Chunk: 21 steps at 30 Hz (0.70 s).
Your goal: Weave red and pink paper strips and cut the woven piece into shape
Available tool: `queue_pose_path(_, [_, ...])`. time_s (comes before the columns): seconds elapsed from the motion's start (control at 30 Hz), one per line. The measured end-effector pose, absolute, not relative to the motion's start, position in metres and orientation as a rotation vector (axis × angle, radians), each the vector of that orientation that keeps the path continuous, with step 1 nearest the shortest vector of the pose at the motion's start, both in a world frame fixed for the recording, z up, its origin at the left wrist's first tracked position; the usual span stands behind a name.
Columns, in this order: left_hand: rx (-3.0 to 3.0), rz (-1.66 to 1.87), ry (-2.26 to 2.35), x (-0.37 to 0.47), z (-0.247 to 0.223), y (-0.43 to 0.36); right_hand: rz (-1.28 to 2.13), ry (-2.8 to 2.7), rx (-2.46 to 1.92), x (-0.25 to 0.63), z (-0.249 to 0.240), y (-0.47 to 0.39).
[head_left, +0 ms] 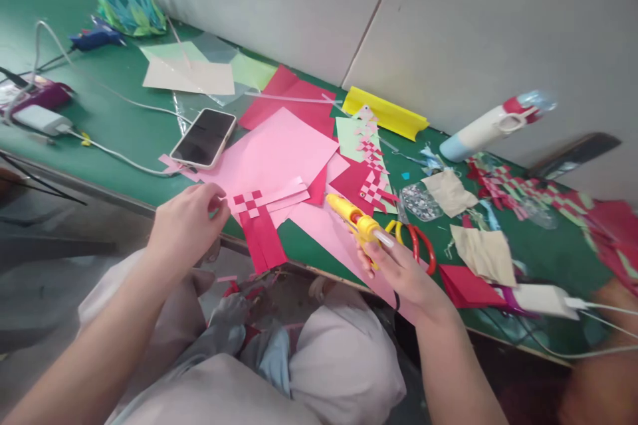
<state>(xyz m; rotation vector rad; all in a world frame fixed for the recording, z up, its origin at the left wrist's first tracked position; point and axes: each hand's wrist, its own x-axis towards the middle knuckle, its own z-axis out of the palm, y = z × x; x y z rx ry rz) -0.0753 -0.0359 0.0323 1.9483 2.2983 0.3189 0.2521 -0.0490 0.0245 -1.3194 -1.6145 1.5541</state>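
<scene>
My right hand (391,265) is wrapped round a yellow glue gun (351,212), its nozzle pointing left over the pink paper. At the left, my left hand (192,219) has thumb and forefinger pinched at the edge of a woven paper piece (249,203), a small red and pink checkered square. Two red strips (263,242) hang from it over the table edge, and pink strips (289,196) stretch out to its right. Large pink sheets (279,146) lie beneath. Scissors (416,246) with red and yellow handles rest just beyond my right hand.
A phone (204,138) lies on the green table (124,139), with a cable beside it. Checkered paper fish (371,159) lie on pale green paper. A blue glue gun (97,36), a bottle (478,133) and cloth pouches (481,252) stand or lie around. Another person's arm (603,372) is at right.
</scene>
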Motion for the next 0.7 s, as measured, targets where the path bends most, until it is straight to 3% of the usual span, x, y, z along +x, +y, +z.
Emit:
queue_pose_path(0.23, [1.918,0.319,2.312,-0.088,0.027,-0.037,1.561,-1.668,-1.341,0.246,0.029,-0.045])
queue_pose_path(0.53, [1.999,0.309,1.901,-0.064,0.025,-0.005,1.564,-1.688,-1.318,0.241,0.03,-0.042])
queue_pose_path(0.7, [2.007,0.424,1.996,-0.071,0.037,0.014,1.57,-1.67,-1.293,0.245,0.031,-0.045])
